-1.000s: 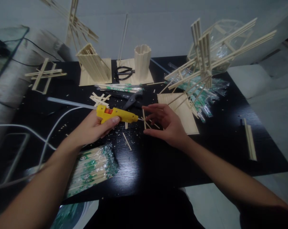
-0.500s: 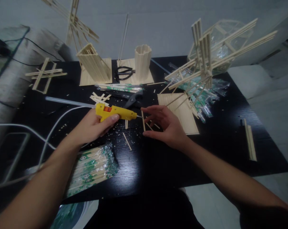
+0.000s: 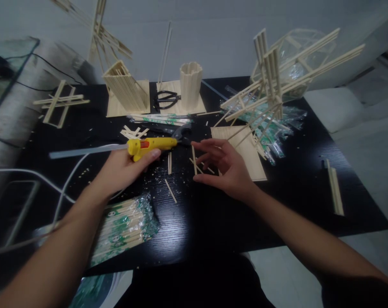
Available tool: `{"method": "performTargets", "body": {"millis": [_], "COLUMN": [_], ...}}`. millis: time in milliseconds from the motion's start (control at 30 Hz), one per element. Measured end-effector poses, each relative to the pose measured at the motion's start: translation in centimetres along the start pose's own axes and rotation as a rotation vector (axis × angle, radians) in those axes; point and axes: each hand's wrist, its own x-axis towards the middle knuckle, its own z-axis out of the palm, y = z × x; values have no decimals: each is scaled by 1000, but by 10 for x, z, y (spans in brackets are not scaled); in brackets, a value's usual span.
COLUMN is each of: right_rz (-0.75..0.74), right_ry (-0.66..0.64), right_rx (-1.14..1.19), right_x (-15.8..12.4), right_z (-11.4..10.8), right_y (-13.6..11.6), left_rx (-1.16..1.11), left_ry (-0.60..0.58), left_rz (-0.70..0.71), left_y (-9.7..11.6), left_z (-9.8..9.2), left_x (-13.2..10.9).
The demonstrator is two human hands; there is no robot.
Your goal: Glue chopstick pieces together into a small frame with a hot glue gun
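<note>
My left hand (image 3: 125,171) is closed around the handle of a yellow hot glue gun (image 3: 153,144). A translucent glue stick (image 3: 81,151) juts from the gun's back, and the nozzle points right, toward my other hand. Between the thumb and fingertips of my right hand (image 3: 228,169) a short wooden stick (image 3: 194,160) is pinched by its two ends, roughly upright in the view. Other short sticks (image 3: 170,163) lie on the black table between and below the hands. Behind the glue gun's tip lie dark-handled pliers (image 3: 183,132).
Along the back stand a triangular stick tower (image 3: 126,87), a round stick holder (image 3: 191,85) and black-handled cutters (image 3: 166,99). A windmill-like stick model (image 3: 273,94) rises at right. Packaged sticks (image 3: 123,226) lie in front. A white cord (image 3: 61,192) runs at left.
The glue gun's nozzle has moved away from the short stick, up and left, and its back end has tilted down. My right hand still pinches the stick in nearly the same place.
</note>
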Motion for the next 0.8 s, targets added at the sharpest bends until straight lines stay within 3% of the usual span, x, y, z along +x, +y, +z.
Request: {"method": "performTargets", "body": {"millis": [133,300,567,800], "right_rz": [5,36,97,118], "right_ry": [18,9,14,-11], "right_rx": [-5,-12,-122,-198], "right_x": [1,1,0,-1], "right_z": [0,1,1,2], "right_y": [1,1,9,12], "left_rx": [274,445,513,471], "left_ry": [155,149,110,123], "left_rz": [164,280,160,165], "left_y": [-3,-8,-7,-13], "left_z": [-1,-3,6,10], "left_x": [5,11,15,19]}}
